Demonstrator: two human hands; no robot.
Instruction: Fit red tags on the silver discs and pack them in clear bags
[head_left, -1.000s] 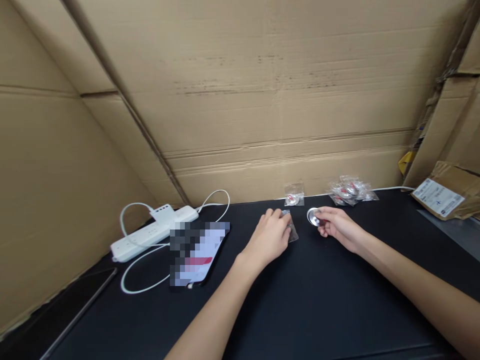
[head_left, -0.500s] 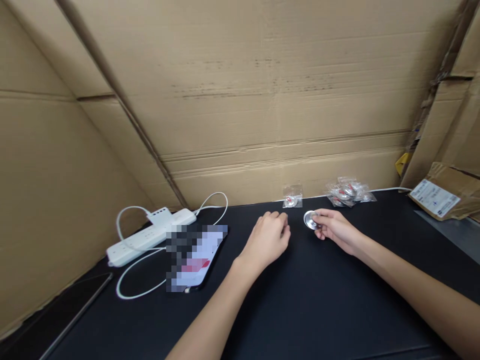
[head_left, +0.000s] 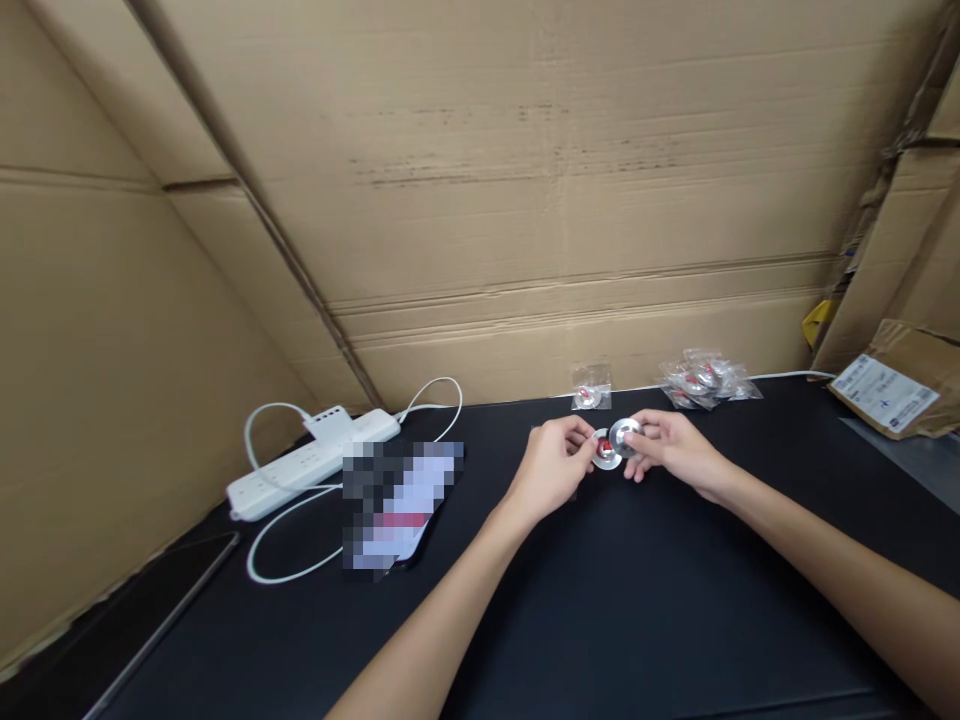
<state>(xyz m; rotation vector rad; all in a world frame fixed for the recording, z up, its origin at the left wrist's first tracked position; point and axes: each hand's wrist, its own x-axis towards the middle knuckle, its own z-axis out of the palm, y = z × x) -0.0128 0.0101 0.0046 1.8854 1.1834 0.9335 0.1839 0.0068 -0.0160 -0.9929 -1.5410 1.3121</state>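
Note:
My left hand (head_left: 551, 465) pinches the edge of a round silvery disc with a red middle (head_left: 607, 458). Opposite it, my right hand (head_left: 679, 450) grips a plain silvery metal disc (head_left: 622, 437) between thumb and fingers. The two discs meet over the black table, the plain one partly overlapping the red-centred one; whether they are joined I cannot tell. Behind them, against the cardboard, lies a small clear bag (head_left: 592, 387) with a similar disc and something red inside. To its right is a pile of several such bags (head_left: 707, 380).
A white power strip (head_left: 315, 462) with looping white cables (head_left: 259, 560) lies to the left, beside a phone (head_left: 409, 510) with a blurred screen. Cardboard walls (head_left: 480, 220) surround the black table (head_left: 600, 620). A labelled cardboard package (head_left: 892, 390) sits at the right.
My left hand has moved right toward my right hand, and a red-centred disc now shows in its fingers. The two discs have come together. The view has shifted slightly.

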